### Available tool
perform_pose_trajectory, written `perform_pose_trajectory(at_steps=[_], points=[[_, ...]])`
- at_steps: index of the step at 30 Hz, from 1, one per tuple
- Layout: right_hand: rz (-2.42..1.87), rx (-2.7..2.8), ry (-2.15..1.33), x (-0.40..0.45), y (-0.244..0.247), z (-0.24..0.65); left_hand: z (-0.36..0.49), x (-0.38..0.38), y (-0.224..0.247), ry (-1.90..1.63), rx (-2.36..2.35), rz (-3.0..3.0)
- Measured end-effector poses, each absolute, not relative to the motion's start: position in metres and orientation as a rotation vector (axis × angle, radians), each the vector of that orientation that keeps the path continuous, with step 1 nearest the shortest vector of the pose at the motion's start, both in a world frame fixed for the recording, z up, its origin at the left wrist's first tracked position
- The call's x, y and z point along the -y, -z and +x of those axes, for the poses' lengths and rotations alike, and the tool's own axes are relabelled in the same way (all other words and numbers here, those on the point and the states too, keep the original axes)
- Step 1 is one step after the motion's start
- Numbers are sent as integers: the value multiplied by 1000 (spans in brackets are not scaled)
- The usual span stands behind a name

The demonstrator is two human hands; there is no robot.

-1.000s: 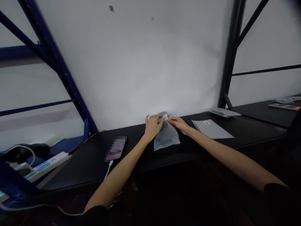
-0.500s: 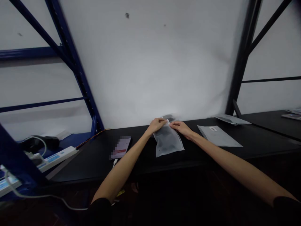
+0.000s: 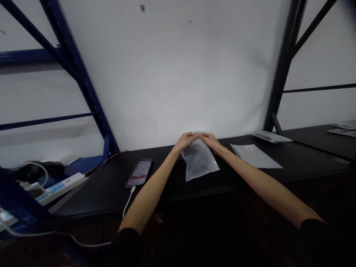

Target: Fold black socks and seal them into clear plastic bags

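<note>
A translucent frosted plastic bag (image 3: 198, 159) hangs down toward me over the black shelf, its far end pinched by both hands. My left hand (image 3: 187, 141) is closed on the far left of that end. Close beside it, fingertips nearly meeting, my right hand (image 3: 209, 140) is closed on the right part. The fingers cover the edge they hold, so I cannot tell whether the bag is sealed there. To the right lies another frosted bag (image 3: 258, 157) with a small white label (image 3: 248, 148). Behind it is a third clear bag (image 3: 271, 137).
A phone (image 3: 139, 172) with a white cable (image 3: 128, 202) lies left of my left arm. Farther left are a white power strip (image 3: 62, 189) and a blue rack post (image 3: 80, 78). The black shelf (image 3: 102, 191) ends at a front edge; a white wall (image 3: 167, 74) stands behind.
My right hand has moved left and inward along the bag's far end, now close against my left hand. The view has shifted slightly.
</note>
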State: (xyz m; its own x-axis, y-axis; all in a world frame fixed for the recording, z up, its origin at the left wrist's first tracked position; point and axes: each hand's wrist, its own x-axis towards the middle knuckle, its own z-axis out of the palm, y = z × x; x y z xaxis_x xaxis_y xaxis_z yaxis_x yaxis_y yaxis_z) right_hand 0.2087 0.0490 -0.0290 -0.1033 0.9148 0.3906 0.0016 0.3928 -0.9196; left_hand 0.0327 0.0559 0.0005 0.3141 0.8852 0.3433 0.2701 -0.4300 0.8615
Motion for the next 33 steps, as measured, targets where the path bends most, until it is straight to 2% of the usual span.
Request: perform_pose_trajectory(at_steps=[8,17,22,26,33], points=[[-821,1453,-1053,-44,31,207,39,-61,2,-1215,-1141,1793],[-753,1780,-982,-26,24,204,-9,-82,-16,-1656,-1410,1786],[-621,1974,-1103,-22,24,201,-43,-82,-28,-1861,-1557,1664],[-610,2093,-1157,-16,23,202,-39,-75,-30,-1936,-1465,1726],[-911,2134,-1045,-6,19,201,10,-47,-29,-1864,-1125,2061]])
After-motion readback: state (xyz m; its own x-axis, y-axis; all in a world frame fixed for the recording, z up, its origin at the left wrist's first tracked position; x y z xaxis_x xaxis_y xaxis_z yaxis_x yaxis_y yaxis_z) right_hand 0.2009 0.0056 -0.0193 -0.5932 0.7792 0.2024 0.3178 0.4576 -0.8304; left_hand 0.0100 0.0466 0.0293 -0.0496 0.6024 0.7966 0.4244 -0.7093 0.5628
